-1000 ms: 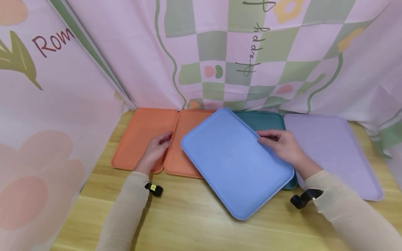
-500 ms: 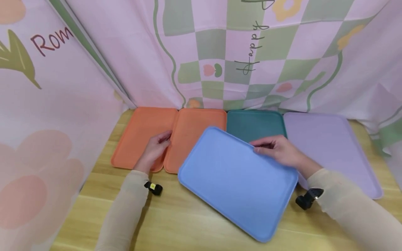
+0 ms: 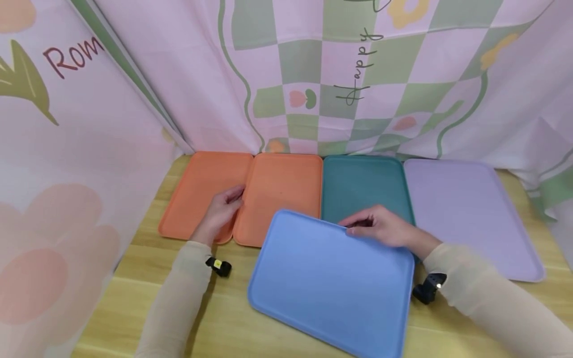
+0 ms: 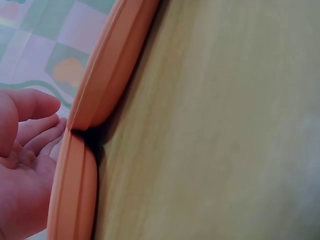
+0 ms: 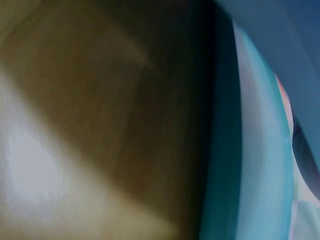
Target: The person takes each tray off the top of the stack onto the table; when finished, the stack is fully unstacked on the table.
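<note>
My right hand (image 3: pixel 385 227) pinches the far long edge of a blue tray (image 3: pixel 331 283), thumb on its top side. That tray is held tilted in front of the others, its near corner cut off by the frame. Behind it a teal tray (image 3: pixel 364 186) lies partly hidden. My left hand (image 3: pixel 222 210) rests over the left orange tray (image 3: pixel 219 171), its relaxed fingers near the seam with a second orange tray (image 3: pixel 286 189). In the left wrist view the loosely bent fingers (image 4: pixel 42 132) hold nothing. The right wrist view shows the blue tray's underside (image 5: pixel 280 30) but no fingers.
A lilac tray (image 3: pixel 470 214) lies at the right end of the row, beside the teal one. The trays lie on a wooden table (image 3: pixel 233 318). A patterned curtain (image 3: pixel 300 69) hangs right behind them, and another hanging cloth (image 3: pixel 80 164) borders the left.
My right hand has drawn the blue tray toward me and turned it, uncovering more of the right orange and teal trays. The left hand has stayed in place.
</note>
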The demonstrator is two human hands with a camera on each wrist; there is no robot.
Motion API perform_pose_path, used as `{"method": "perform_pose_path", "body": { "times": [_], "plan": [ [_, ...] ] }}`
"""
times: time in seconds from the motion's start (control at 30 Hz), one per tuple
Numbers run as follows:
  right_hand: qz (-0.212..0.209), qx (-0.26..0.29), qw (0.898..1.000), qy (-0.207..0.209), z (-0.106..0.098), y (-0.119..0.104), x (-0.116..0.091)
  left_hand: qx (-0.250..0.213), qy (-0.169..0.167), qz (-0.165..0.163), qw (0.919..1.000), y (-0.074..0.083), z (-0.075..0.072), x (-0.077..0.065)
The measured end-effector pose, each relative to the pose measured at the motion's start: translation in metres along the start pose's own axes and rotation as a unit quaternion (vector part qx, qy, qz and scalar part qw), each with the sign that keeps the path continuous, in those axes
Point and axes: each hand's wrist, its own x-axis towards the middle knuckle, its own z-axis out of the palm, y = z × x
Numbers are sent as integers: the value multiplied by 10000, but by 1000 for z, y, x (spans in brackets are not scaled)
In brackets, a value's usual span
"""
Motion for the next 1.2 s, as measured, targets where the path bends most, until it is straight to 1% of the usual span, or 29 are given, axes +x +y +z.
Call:
{"method": "perform_pose_path", "body": {
  "times": [0.1, 0.17, 0.23, 0.3, 0.53, 0.63, 0.77, 0.93, 1.2],
  "plan": [
    [-118, -76, 9995, -278, 5, -2, 2, -28, 3, 25, 10000, -1, 0, 0],
    [-178, -230, 9987, -429, 9, -5, 4, -27, -15, 32, 10000, -1, -1, 0],
    [-194, -411, 9976, -515, 13, -8, 4, -28, -9, 9, 10000, -1, -1, 0],
    [-151, -568, 9969, -516, 19, -12, 5, -22, -21, -2, 10000, 0, -1, 0],
    [-319, -940, 9949, -173, 40, -20, 0, -91, 18, 25, 10000, 1, 1, 0],
    [-326, -1048, 9940, -30, 46, -21, -2, -134, 38, 12, 9999, 0, 1, 0],
    [-410, -1108, 9929, 113, 50, -21, -3, -111, 37, 11, 9999, 0, 1, 0],
    [-640, -1149, 9912, 137, 54, -21, -4, -10, 16, -4, 10000, 1, 1, -1],
    [-1088, -1355, 9841, 375, 60, -22, -8, 6, 15, -33, 10000, 2, 1, -1]
  ]
}}
